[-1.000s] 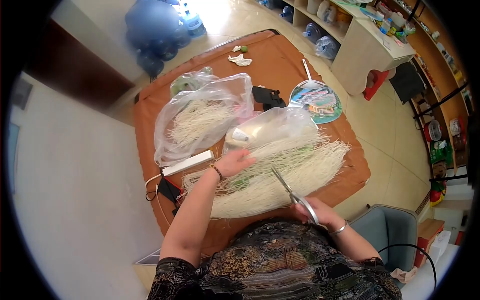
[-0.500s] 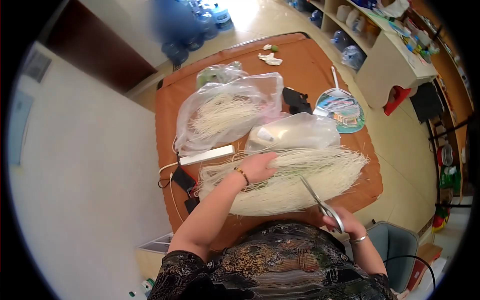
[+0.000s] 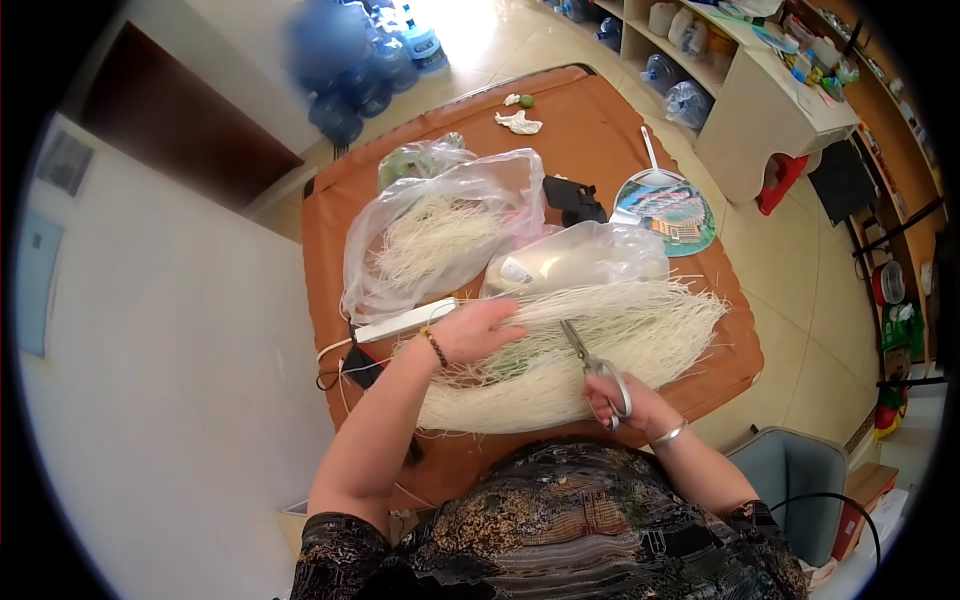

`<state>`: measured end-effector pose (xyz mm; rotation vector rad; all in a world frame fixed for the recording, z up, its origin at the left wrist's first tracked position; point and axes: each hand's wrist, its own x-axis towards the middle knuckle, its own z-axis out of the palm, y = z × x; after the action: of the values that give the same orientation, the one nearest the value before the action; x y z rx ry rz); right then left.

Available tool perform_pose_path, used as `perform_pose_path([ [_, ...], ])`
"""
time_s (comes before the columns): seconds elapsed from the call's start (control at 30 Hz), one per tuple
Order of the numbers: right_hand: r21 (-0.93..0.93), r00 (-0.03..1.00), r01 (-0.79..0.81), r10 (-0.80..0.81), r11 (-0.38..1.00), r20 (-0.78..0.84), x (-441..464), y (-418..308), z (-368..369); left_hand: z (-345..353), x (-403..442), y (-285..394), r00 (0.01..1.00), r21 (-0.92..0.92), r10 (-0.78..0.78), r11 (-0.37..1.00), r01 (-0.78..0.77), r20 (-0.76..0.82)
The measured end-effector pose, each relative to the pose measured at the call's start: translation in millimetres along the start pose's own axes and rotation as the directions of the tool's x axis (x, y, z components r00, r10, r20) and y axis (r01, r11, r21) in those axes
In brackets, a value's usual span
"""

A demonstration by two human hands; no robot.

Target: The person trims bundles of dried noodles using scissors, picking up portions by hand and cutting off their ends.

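A wide bundle of thin cream-white strands [image 3: 520, 405] lies across the near part of the table, with some green showing in its middle. My left hand [image 3: 478, 332], wearing a beaded bracelet, rests at the upper left of the bundle, its fingers stretched out over the strands. Metal scissors [image 3: 587, 358] are gripped by the handles in my right hand [image 3: 625, 400]. Their blades point up and left above the strands and look nearly closed. Behind the bundle lie a clear plastic bag of similar pale strands [image 3: 435, 240] and another plastic bag [image 3: 580, 258] with pale contents.
The brown-covered table [image 3: 590, 140] also carries a round hand fan [image 3: 665, 215], a black device [image 3: 573, 200], a white power strip [image 3: 405, 322] and crumpled tissue [image 3: 519, 123]. A grey chair [image 3: 800, 485] stands at right. Blue water bottles [image 3: 365, 85] stand beyond the table.
My left hand has shifted left, and its fingers are now more stretched out. My right hand has brought the scissors up and left over the strands, and the camera view has shifted slightly.
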<state>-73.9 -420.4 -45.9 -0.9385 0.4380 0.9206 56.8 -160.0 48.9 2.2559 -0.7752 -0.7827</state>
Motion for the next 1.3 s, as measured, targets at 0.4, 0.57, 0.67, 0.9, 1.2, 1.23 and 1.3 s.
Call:
perform_pose_path([
  [0.4, -0.096, 0.997, -0.031, 0.023, 0.995, -0.079, -7, 2, 2, -66, -30, 13, 0.941, -0.365, -0.183, 0.887, 0.283, 0.284],
  [0.57, -0.514, 0.999, -0.024, -0.004, 0.857, -0.054, -37, -11, 18, -69, -27, 17, 0.987, -0.578, -0.082, 0.803, 0.146, 0.135],
  [0.67, -0.807, 0.989, 0.136, -0.127, 0.574, 0.077, -44, -12, 19, -68, -26, 12, 0.993, -0.593, -0.056, 0.798, 0.109, 0.107],
  [0.9, -0.808, 0.949, 0.278, -0.276, 0.519, 0.15, -44, -12, 20, -59, -33, -3, 0.971, -0.195, 0.099, 0.97, -0.143, -0.219],
  [1.2, -0.532, 0.957, 0.252, -0.288, 0.808, 0.016, 3, -24, 58, -37, -34, -2, 0.89, 0.077, 0.041, 0.997, -0.007, -0.453],
  [1.23, -0.532, 0.957, 0.252, -0.288, 0.808, 0.017, 8, -26, 66, -34, -31, 1, 0.89, 0.077, 0.041, 0.997, -0.007, -0.454],
  [1.3, -0.491, 0.961, 0.238, -0.277, 0.838, -0.007, 21, -28, 79, -25, -22, 7, 0.769, 0.261, 0.325, 0.942, -0.212, -0.55],
])
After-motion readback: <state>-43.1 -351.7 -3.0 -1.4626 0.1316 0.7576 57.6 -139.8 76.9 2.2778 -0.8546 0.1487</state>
